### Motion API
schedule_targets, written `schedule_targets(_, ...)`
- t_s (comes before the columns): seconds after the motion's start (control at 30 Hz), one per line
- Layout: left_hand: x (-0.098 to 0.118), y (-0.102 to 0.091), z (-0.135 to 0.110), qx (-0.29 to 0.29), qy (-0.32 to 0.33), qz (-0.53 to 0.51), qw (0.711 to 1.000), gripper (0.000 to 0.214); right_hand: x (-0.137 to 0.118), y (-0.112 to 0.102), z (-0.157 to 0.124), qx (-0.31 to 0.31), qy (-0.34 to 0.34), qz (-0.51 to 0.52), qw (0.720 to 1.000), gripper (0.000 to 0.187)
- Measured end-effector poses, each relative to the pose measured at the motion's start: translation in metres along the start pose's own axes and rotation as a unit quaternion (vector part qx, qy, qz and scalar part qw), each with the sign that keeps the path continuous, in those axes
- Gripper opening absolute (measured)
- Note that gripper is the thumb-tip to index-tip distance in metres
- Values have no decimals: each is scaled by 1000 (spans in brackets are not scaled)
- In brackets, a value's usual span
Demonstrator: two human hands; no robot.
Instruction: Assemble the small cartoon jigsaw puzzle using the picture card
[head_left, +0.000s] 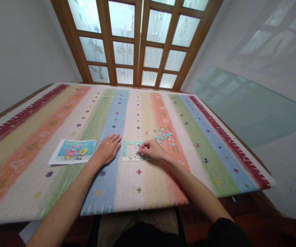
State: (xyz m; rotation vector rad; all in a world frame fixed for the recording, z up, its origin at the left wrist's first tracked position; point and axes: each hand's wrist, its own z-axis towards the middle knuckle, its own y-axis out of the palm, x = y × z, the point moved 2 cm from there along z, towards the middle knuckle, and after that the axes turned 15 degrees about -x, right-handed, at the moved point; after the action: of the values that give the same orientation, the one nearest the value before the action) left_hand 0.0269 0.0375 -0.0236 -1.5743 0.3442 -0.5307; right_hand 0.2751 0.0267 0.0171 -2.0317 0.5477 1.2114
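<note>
A partly assembled jigsaw puzzle (124,151) lies on the striped tablecloth in front of me, its border of pieces around a bare middle. My right hand (150,149) is over its right side, thumb and fingers pinched on a small jigsaw piece (138,154), mostly hidden by the fingertips. Left of the puzzle, my left hand (109,149) rests flat on the cloth, fingers stretched out and holding nothing. A heap of loose jigsaw pieces (163,134) is spread beyond my right hand. Beside my left forearm is a printed cartoon picture (73,151) on white paper.
The tablecloth (139,181) covers a wide table whose near edge is close to my lap. One stray piece (147,133) lies left of the heap. Wooden doors with frosted panes (123,53) stand behind the table, and a glass panel (250,99) leans at the right wall.
</note>
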Motion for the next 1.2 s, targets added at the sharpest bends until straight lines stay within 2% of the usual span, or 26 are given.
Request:
schedule_targets(0.33,1,-1,-1,1,0,-5,1000,50,-4,-1,-1,5,3,-3,1000,13)
schedule_targets(0.73,1,-1,-1,1,-3,-6,1000,49,5,-4,0,34,-1,-85,996,14)
schedule_targets(1.2,0,-1,-1,4,0,-7,1000,49,6,-7,-1,38,-5,-110,993,17)
